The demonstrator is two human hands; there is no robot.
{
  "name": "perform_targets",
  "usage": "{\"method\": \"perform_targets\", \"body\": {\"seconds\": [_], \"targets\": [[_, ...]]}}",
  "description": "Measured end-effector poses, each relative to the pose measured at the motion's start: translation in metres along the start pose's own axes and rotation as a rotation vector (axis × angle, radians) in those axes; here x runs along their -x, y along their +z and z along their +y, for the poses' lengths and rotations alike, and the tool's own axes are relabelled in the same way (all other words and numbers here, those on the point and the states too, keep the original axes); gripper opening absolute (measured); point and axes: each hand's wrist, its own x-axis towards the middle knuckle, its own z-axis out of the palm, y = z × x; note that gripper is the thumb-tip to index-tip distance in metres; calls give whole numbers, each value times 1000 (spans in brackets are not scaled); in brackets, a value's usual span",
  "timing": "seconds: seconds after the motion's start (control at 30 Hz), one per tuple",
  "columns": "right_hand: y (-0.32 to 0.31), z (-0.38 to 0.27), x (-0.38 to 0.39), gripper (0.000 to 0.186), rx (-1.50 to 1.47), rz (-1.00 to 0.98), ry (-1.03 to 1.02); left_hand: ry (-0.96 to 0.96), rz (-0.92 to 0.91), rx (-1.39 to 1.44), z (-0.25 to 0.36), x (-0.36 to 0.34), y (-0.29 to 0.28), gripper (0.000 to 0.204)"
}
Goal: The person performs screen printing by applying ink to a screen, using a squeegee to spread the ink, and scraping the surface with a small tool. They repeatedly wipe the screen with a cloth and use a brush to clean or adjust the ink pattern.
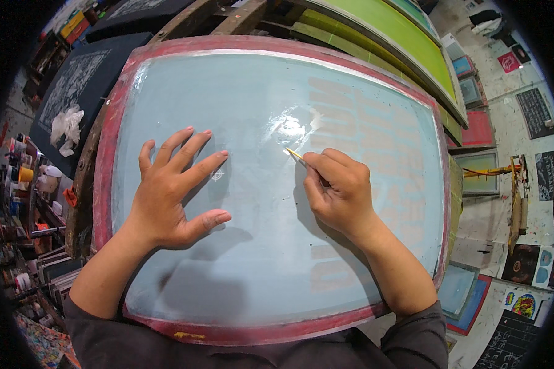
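Note:
A large screen-printing screen (258, 258) with pale blue mesh and a red frame (114, 141) fills the middle of the view in front of me. Pinched in my right hand (341, 190) is a thin yellowish stick with a dark tip (294, 154); its tip is at or just over the mesh, below a wet, shiny patch (292, 126). Faint pinkish block lettering (375, 160) runs down the screen's right half. My left hand (175, 190) is spread, fingers apart, over the left half of the mesh, close to a small round crosshair mark (217, 175).
Beyond the screen, more frames with yellow-green mesh (388, 31) lean at the upper right. To the left lies a dark printed cloth (74, 92) with a crumpled white wad (68, 129) on it. Shelves of pots (28, 175) stand farther left. Smaller screens (458, 289) lean along the right.

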Motion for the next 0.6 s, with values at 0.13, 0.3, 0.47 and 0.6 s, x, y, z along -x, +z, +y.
{"method": "perform_targets", "body": {"seconds": [0.13,0.3,0.47,0.6], "targets": [[0,1,1,15,-33,38,14,-2,0,6,0,1,0,74],[2,1,6,13,-41,34,34,2,1,33,2,3,-1,71],[2,2,7,11,-6,43,22,37,39,95,-1,3,0,63],[-5,4,4,9,-192,157,116,48,58,166,-4,0,1,62]]}}
